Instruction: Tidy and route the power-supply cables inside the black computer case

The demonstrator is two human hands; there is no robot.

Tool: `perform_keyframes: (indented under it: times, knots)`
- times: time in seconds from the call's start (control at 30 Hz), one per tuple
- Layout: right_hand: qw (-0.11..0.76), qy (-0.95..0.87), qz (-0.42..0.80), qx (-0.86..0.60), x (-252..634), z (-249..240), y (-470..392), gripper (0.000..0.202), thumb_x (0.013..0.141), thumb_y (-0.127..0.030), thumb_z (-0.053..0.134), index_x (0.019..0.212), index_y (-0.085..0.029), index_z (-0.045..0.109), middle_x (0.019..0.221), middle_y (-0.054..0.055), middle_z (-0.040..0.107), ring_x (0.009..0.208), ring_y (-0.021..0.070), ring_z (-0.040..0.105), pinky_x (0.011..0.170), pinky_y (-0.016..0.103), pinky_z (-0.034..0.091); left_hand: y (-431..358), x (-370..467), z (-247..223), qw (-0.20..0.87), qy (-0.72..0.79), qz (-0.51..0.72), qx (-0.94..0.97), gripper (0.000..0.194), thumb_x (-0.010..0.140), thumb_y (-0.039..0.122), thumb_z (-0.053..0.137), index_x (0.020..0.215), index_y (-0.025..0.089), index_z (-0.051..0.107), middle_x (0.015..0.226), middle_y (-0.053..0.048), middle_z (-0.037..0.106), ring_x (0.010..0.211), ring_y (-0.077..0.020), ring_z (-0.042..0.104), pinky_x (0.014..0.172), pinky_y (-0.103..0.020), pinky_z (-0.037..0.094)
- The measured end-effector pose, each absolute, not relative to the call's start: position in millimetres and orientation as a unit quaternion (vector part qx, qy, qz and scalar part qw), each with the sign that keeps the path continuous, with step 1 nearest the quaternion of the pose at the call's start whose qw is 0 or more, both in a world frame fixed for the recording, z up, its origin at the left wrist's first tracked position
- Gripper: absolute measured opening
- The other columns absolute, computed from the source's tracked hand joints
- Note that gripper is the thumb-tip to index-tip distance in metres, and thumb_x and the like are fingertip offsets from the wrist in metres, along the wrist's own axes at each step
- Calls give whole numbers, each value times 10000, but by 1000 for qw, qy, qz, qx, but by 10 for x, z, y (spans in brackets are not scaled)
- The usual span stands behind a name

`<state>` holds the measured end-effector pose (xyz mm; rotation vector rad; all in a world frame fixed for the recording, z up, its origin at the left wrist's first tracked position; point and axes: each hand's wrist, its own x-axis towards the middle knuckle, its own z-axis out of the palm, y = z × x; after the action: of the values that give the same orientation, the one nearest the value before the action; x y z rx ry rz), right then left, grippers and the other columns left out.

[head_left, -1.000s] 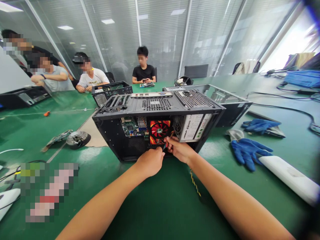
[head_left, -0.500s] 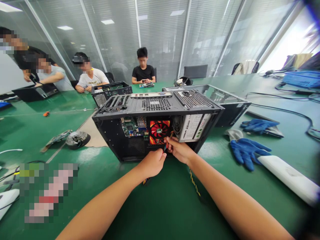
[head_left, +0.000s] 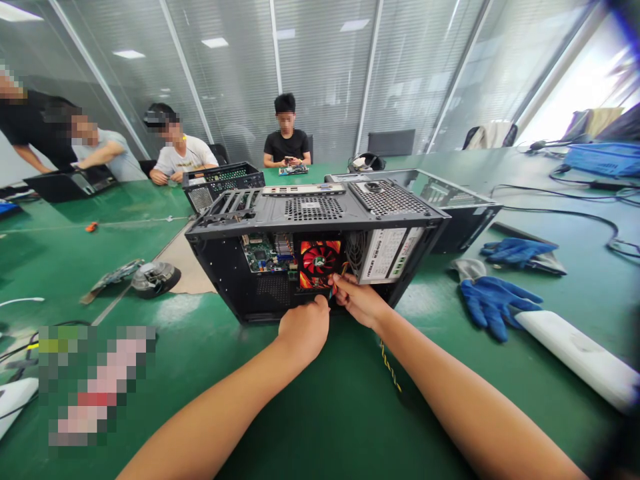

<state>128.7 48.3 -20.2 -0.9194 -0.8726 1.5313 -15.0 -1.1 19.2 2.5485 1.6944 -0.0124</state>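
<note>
The computer case (head_left: 273,215) stands on the green table (head_left: 295,433) right in front of you, its open side facing you and its port panel on top. Your right hand (head_left: 356,299) is at the lower part of that opening, its fingertips pinching some coloured wires (head_left: 333,289) just in front of the red fan (head_left: 320,261). Your left hand (head_left: 306,327) is beside it at the case's bottom edge, fingers curled closed near the same wires; you can't tell from here whether it grips them. Inside the case, a circuit board (head_left: 261,255) sits left of the fan and a silver power box (head_left: 391,257) right of it. A yellow-and-black twisted cable (head_left: 389,367) hangs in front of the case, below your right wrist. Blue gloves (head_left: 493,303) and a white power strip (head_left: 575,353) lie right of the case; a round metal part (head_left: 155,279) lies left of it.
</note>
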Motion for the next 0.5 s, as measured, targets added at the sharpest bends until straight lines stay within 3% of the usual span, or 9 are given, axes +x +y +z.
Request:
perform_keyframes:
  times: [0.5]
  knots:
    - [542,-374,641,-394,1274,-178,469,297,653,-438,713,659,-189,551,510,-56,415,490,73,320,468,255,221,-2,-169,169,13,547,2,837,285,935,296,259,985,124,480,792,-147,634,758,-294,656,608,-395,498]
